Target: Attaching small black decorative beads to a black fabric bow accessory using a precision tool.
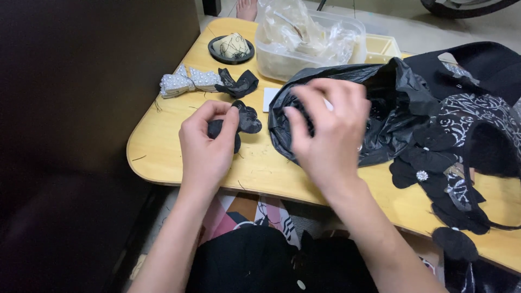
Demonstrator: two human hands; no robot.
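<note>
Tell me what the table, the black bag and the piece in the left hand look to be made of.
Table: pale wood or laminate, smooth satin top. Black bag: thin plastic film, glossy and crinkled. Black flower-shaped piece in the left hand: probably fabric, matte with soft scalloped edges.

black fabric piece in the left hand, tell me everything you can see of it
The black fabric piece is small, dark and soft-looking, with rounded, petal-like lobes and a faint pattern on its surface. It is bunched and folded, pinched between the thumb and fingers of the left hand, which covers its middle. One lobe sticks out to the right, another shows below the fingers. It is at the near edge of the wooden table; whether it touches the table is unclear.
</note>
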